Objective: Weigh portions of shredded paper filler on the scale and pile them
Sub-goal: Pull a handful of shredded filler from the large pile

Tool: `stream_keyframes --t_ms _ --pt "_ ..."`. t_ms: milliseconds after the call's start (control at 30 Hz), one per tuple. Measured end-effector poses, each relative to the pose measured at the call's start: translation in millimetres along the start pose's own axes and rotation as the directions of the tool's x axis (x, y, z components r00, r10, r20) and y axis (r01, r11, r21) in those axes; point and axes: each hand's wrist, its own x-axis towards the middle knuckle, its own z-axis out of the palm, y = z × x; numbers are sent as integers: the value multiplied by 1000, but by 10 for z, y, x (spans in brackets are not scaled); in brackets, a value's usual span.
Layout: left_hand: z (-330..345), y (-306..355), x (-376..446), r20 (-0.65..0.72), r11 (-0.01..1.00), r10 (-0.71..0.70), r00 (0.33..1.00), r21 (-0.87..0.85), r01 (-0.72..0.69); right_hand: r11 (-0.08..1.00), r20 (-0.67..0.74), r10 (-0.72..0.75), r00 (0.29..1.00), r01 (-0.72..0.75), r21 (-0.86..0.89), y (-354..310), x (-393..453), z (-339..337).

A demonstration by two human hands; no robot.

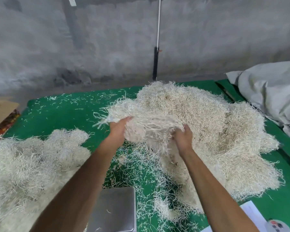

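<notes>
A big mound of pale shredded paper filler (208, 124) covers the right half of the green mat (65, 113). Both my hands hold a clump of filler (147, 126) lifted off the mound's near-left side. My left hand (118, 128) grips the clump's left side, fingers sunk in the strands. My right hand (182, 138) grips its right underside. The clump is blurred and strands trail below it. A second pile of filler (28, 161) lies at the left. The scale's bare metal platform (114, 210) sits at the bottom centre, between my forearms.
Loose strands litter the mat around the scale. A grey sack (271, 92) lies at the right edge, a cardboard box (0, 111) at the far left. White paper sheets (251, 213) rest at the bottom right. A grey concrete wall with a hanging cord (158, 30) stands behind.
</notes>
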Motion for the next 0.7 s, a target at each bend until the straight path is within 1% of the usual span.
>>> stream_keyframes --t_ms 33,67,100,133,167,233,267,333,367,400,433,467,500,533,567,600,633,667,700 --pt "169 -19 -112 99 994 69 993 81 -77 1000 51 7 999 -7 2 -61 -54 134" --pt "353 -92 -196 158 991 74 985 96 -90 1000 132 9 991 -9 -1 -91 -111 261" --pt "471 -151 -226 144 993 79 986 74 -91 1000 212 2 977 0 -11 -78 -132 352" --pt "502 -155 -220 119 998 45 992 40 -50 999 251 -2 968 10 -30 -74 -124 369" --pt "436 -149 -180 99 999 25 995 24 -27 999 215 2 977 9 -48 -97 -90 301" --pt "137 -156 -55 5 1000 30 1000 5 -30 999 44 49 998 -48 -12 -105 43 -2" --pt "-18 -150 17 -66 1000 3 998 -13 -4 997 -16 79 997 -79 25 -70 138 -163" --pt "-172 -84 19 -128 999 -21 992 -33 17 995 -64 92 994 -89 54 -63 206 -317" --pt "-141 -26 -4 -128 1000 -15 992 -29 12 995 -62 69 996 -64 75 -126 164 -277" --pt "-28 1 -47 -84 1000 7 996 -4 -7 997 -32 39 999 -37 72 -176 108 -174" --pt "97 -1 -122 9 1000 20 1000 23 -20 998 43 26 999 -29 64 -221 22 -34" --pt "244 9 -171 114 999 13 993 -31 -9 998 149 25 989 -34 57 -256 -73 98" --pt "400 36 -227 201 1000 16 979 -25 -12 998 229 51 972 -57 20 -254 -144 216" --pt "522 34 -280 252 999 37 967 -16 -34 996 264 86 961 -77 -47 -215 -178 287" --pt "589 41 -284 269 998 48 962 -57 -34 989 256 118 959 -89 -121 -182 -191 315" --pt "608 30 -234 268 991 24 963 -132 12 979 240 126 963 -82 -185 -171 -192 298" --pt "589 -12 -178 266 989 3 964 -141 35 974 219 104 970 -55 -218 -152 -146 256" --pt "528 -28 -137 218 992 -40 975 -106 65 981 195 67 979 -29 -192 -144 -83 181" --pt "441 -79 -48 145 998 -51 988 -29 55 990 152 47 987 -26 -138 -167 -29 77"
